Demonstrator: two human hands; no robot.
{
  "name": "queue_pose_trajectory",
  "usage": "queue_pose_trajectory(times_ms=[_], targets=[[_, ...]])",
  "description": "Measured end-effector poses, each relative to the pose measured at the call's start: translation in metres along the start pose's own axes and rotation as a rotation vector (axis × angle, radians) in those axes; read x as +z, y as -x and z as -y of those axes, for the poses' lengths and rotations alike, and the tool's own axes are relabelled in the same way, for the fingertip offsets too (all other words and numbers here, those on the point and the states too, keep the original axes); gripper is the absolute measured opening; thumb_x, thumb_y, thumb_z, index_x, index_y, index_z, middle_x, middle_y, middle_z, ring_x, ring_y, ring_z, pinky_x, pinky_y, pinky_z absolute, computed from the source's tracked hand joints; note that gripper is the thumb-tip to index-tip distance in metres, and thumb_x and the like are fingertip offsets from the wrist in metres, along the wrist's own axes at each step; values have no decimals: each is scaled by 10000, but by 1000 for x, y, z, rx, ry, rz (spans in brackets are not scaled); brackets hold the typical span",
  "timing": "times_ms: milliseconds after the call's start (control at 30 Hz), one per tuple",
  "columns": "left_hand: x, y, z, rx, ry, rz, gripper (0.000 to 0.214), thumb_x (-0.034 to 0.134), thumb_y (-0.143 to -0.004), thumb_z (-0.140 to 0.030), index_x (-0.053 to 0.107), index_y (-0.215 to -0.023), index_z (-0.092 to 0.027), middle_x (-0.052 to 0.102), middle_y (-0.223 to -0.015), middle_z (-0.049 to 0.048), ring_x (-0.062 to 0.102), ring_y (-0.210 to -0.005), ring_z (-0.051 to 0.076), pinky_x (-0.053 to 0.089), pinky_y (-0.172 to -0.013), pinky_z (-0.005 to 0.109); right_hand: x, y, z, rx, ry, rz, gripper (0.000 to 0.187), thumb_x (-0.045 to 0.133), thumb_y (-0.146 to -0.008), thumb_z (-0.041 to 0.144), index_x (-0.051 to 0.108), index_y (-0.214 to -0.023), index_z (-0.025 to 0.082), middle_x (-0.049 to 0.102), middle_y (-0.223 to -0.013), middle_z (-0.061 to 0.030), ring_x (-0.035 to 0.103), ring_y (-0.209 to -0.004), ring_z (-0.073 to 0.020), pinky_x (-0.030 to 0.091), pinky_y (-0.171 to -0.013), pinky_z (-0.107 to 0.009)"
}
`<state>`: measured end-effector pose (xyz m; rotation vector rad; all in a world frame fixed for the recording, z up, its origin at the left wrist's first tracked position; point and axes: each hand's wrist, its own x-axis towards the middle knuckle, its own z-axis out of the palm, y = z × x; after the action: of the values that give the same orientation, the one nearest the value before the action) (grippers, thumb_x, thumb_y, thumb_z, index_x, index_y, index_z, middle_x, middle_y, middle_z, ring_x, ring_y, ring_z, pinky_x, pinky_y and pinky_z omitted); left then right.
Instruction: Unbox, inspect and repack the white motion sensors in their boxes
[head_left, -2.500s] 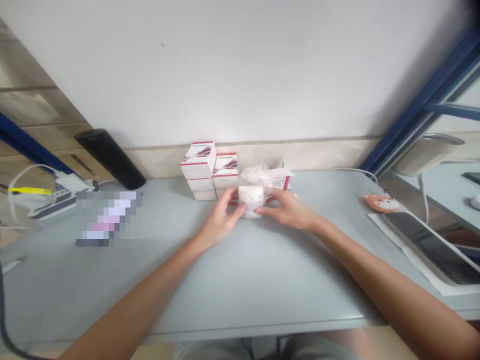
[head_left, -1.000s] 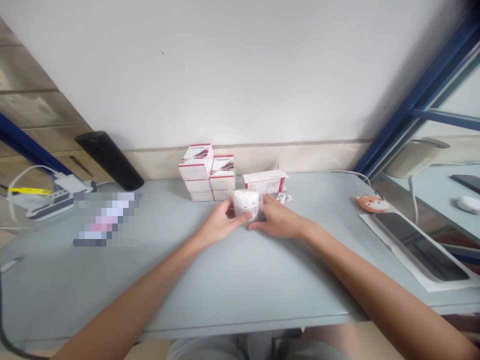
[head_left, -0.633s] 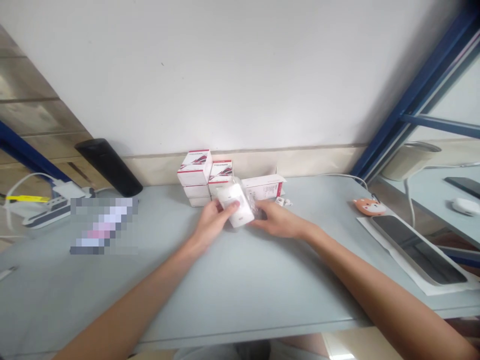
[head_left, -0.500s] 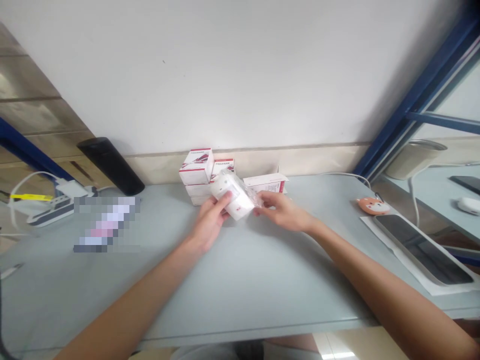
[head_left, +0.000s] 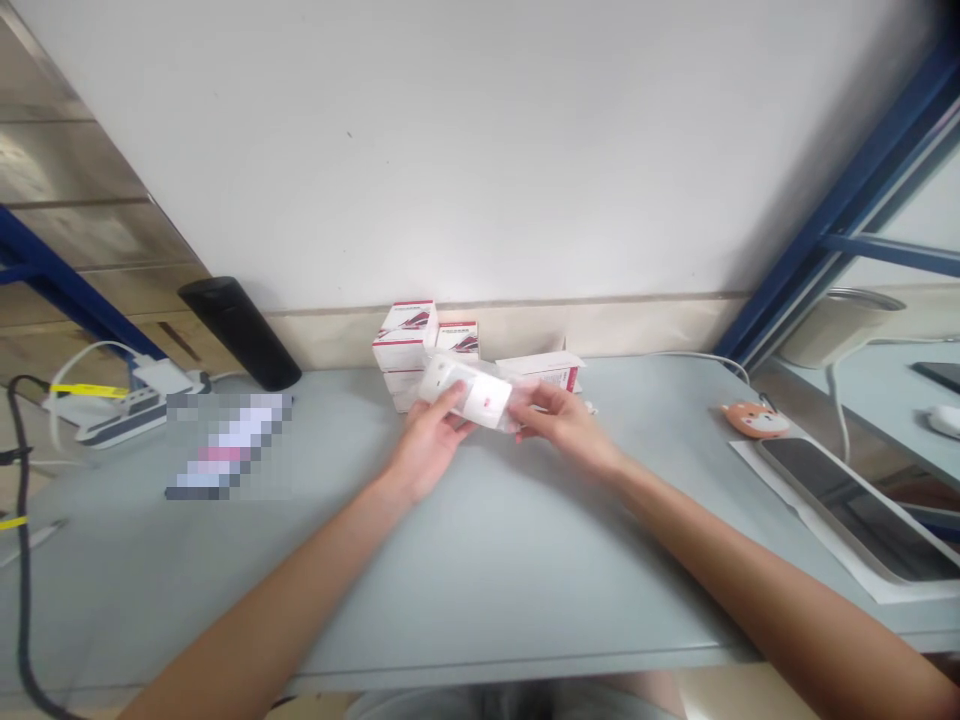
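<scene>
A white boxy device in a clear plastic bag is held above the desk, with a small red mark on its face. My left hand closes on its left part, thumb on top and fingers underneath. At the other end, my right hand pinches the bag. Just behind them is an opened white-and-red carton with its flap up. A stack of small white-and-red boxes stands to its left against the wall; the bagged device partly covers them.
On the grey desk, a black cylinder, a power strip with cables and a pixelated item lie left. Toward the right are an orange animal-faced pouch and a dark flat slab on white paper. Blue frame posts flank the desk.
The bagged device has turned closer to level, its right end rising. Both hands keep their hold. The whole view has shifted slightly, so the desk items appear further right.
</scene>
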<state>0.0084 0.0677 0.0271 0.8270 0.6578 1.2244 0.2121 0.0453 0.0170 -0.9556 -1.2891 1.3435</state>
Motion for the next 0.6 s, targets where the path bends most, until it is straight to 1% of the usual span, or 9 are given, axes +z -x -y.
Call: queue_pose_trajectory(times_ms=[100,200,267,300,333,400,467,533,600], targets=[[2,1,0,5,-20,33,448,841,-866,-278,687,-1282,-210,717,-1358,90,655,-1286,267,556,-1076,421,0,-5,-3,3,-32,-117,282,848,-823,428,769,-987,212,741,-969,-47,701,-890,-201,608,-829,-378],[3,2,1,49,-33,52,705,851,-849,-246,521,-1464,-346,664,-1429,44,638,-1323,256,536,-1130,481,-3,-7,-2,19,-133,-222,254,859,-773,357,777,-966,212,753,-973,-50,696,-862,-195,604,-819,-376],[0,1,3,79,-124,96,963,896,-782,-196,365,-1539,-466,595,-1505,8,658,-1293,238,548,-1121,483,-7,-7,2,52,-216,-257,250,854,-749,304,773,-963,204,756,-984,-57,689,-849,-182,593,-808,-354],[-2,0,5,97,-205,129,1038,915,-749,-180,328,-1547,-492,553,-1544,6,675,-1262,234,561,-1105,474,-8,-7,4,72,-252,-260,244,849,-739,281,767,-955,201,751,-965,-52,680,-830,-170,586,-797,-337],[-5,-1,7,124,-306,159,1044,923,-734,-183,337,-1544,-484,514,-1577,17,689,-1230,233,573,-1089,463,-10,-7,7,88,-281,-256,239,842,-728,261,759,-944,201,742,-936,-42,670,-805,-156,579,-781,-320],[-12,-3,12,234,-518,186,858,896,-778,-247,452,-1496,-399,488,-1586,56,693,-1200,242,592,-1055,439,-13,-7,11,101,-301,-228,230,829,-698,224,736,-907,203,714,-872,-19,643,-747,-135,563,-737,-298],[-20,-6,15,405,-725,141,611,832,-854,-301,573,-1407,-333,541,-1500,80,659,-1239,265,600,-1029,423,-16,-7,14,97,-289,-194,221,826,-669,200,711,-857,200,691,-830,-9,628,-712,-134,553,-696,-299],[-26,-9,15,576,-948,66,486,814,-874,-282,655,-1330,-330,560,-1415,84,629,-1271,277,592,-1030,423,-18,-8,15,50,-231,-183,206,828,-663,195,681,-807,201,692,-836,-11,637,-708,-146,554,-685,-314],[-31,-10,12,739,-1131,32,434,838,-855,-246,706,-1259,-333,491,-1473,88,634,-1255,269,570,-1059,434,-19,-8,15,-39,-127,-202,197,820,-695,232,641,-772,211,692,-843,-7,641,-688,-152,561,-681,-337]])
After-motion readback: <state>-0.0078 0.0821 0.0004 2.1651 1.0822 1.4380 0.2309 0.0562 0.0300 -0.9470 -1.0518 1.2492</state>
